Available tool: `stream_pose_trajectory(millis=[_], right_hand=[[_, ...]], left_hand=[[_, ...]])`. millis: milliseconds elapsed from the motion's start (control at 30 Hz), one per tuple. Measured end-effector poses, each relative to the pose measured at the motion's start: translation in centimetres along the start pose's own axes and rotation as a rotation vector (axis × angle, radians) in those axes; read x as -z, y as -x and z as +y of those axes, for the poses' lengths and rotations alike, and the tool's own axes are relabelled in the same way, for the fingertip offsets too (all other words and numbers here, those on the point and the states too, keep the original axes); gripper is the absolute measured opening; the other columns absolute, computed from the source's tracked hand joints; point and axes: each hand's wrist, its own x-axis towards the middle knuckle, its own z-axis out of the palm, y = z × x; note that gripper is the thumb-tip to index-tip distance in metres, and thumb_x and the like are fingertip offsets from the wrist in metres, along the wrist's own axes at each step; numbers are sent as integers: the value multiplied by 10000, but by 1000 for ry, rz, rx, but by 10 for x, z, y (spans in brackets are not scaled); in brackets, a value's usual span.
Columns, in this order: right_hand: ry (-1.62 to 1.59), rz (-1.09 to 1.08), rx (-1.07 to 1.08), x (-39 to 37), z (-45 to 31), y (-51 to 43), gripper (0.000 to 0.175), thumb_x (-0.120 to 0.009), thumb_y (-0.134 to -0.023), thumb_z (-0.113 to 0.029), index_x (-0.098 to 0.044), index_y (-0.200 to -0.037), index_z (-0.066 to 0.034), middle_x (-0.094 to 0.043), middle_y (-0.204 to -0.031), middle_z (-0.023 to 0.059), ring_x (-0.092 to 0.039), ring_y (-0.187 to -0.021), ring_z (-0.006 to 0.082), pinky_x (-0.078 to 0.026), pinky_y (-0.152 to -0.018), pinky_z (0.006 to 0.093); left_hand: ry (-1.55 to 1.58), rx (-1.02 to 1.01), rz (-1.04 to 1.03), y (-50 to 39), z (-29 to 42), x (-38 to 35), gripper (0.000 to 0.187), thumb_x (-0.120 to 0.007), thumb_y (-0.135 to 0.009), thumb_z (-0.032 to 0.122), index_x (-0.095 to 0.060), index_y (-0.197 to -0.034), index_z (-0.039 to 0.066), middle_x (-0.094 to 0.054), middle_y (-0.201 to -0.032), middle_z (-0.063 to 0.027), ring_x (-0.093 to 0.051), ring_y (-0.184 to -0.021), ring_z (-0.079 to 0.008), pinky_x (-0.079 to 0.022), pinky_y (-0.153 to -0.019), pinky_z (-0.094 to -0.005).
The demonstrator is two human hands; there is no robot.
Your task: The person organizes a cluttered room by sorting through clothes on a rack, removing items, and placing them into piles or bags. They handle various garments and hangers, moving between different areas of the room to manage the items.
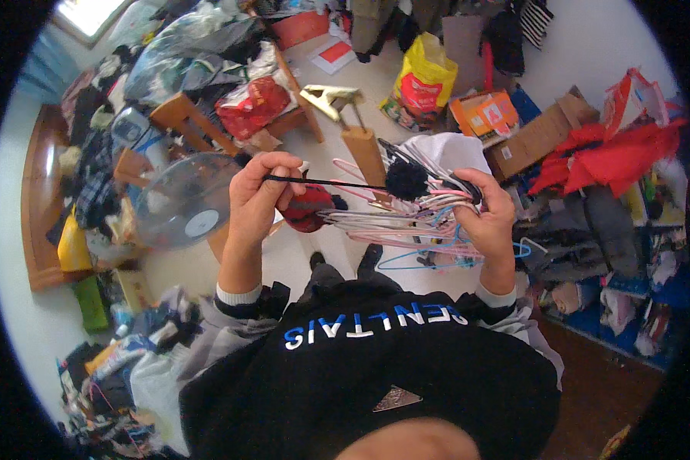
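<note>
My left hand [259,198] pinches the end of a black cord [333,183] between thumb and fingers. The cord runs nearly straight to a fluffy black pompom [406,180], which lies against the bundle of hangers. In my right hand [487,210] is a thick bundle of clothes hangers [388,224], mostly white and pink. A blue hanger [405,261] hangs lowest in the bundle. Just beyond my left fingers is a red and dark-striped knitted item [307,210]; whether my hand touches it I cannot tell.
A wooden door-handle-like post with a gold metal top [333,103] stands ahead. To the left are a fan [187,201] and wooden chair parts [192,118] among piled clothes. A yellow bag [422,80], a cardboard box [537,135] and red fabric [604,158] lie ahead and right.
</note>
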Motion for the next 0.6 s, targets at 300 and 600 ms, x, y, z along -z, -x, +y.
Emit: stream_pose_trajectory(millis=[300, 600], right_hand=[[-119, -35, 94, -100, -55, 0, 402, -589, -706, 49, -600, -1104, -6, -663, -887, 91, -622, -781, 134, -482, -718, 250], [119, -433, 428, -230, -146, 31, 324, -619, -734, -5, -617, -1058, -3, -663, -913, 161, -653, -826, 242, -498, -764, 317]], left_hand=[[-251, -72, 145, 110, 49, 90, 235, -490, -809, -43, -600, -1011, 5, -612, -856, -79, -515, -641, -99, -382, -549, -211], [-616, -225, 151, 205, 32, 95, 382, -617, -771, -39, -616, -1142, 50, -621, -1070, -120, -631, -917, -253, -522, -792, -342]])
